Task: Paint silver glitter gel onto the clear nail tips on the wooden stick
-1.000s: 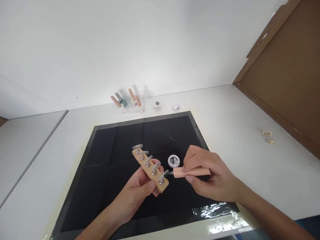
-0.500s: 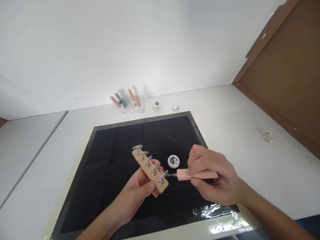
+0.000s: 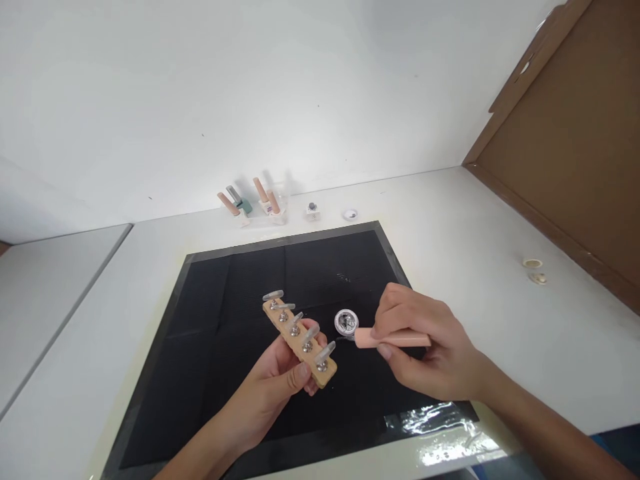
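Observation:
My left hand (image 3: 273, 390) grips the near end of a wooden bar (image 3: 299, 341) that carries several clear nail tips on metal studs. It is held just above a black mat (image 3: 225, 333). My right hand (image 3: 425, 350) pinches a pink brush handle (image 3: 393, 339), held level. The brush's tip points left at a small round silver jar (image 3: 346, 323) standing on the mat. The brush tip is at the jar's right rim, a little away from the nearest nail tip.
Several polish bottles in a clear holder (image 3: 253, 200), a small jar (image 3: 313, 211) and a lid (image 3: 351, 214) line the back wall. Two small beige rings (image 3: 535, 270) lie on the white table at right. A brown cardboard panel (image 3: 575, 140) leans at the right. Crinkled clear film (image 3: 440, 433) covers the mat's near corner.
My right hand has drawn the brush away from the nearest nail tip and swung its tip up to the silver jar. The left hand and bar have hardly moved.

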A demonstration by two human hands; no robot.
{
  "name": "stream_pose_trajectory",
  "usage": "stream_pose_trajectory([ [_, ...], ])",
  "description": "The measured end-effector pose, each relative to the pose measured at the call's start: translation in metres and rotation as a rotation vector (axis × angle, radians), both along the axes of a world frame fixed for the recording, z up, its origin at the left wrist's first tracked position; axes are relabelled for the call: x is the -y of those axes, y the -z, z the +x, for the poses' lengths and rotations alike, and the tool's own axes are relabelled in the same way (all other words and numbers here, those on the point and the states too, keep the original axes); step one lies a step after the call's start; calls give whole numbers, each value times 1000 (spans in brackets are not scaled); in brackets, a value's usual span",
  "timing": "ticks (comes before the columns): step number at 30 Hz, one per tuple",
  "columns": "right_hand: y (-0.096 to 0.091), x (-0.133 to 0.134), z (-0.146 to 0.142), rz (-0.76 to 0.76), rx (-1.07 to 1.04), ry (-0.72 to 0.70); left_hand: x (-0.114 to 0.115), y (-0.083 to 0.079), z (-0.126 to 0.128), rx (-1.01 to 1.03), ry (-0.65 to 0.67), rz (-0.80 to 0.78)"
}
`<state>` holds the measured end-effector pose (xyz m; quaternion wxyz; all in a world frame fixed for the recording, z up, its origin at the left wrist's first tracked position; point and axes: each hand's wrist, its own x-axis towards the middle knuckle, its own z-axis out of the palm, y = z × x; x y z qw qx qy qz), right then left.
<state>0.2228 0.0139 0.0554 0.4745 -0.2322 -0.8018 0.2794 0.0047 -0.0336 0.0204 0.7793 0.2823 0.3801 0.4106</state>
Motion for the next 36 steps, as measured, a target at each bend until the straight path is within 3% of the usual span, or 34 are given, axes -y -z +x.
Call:
stream_pose_trajectory([
  [4,0,0,0,5,-35,-75,-1,0,0,-4,0,6],
  [9,1,0,-1,-35,-15,-1,0,2,-1,-21,7,-2],
  [13,3,0,-1,-24,-44,-76,0,1,-1,-17,12,10],
  [18,6,1,2,-130,-60,1,-1,1,-1,-28,23,39],
  [23,5,2,1,-127,-66,-105,0,6,-2,-76,38,81],
  [28,6,1,4,-208,-30,-28,1,8,-3,-139,52,129],
  [33,4,2,3,-191,-49,-172,0,4,-1,-221,42,170],
  [36,4,1,3,-208,6,-145,0,2,0,-274,47,194],
])
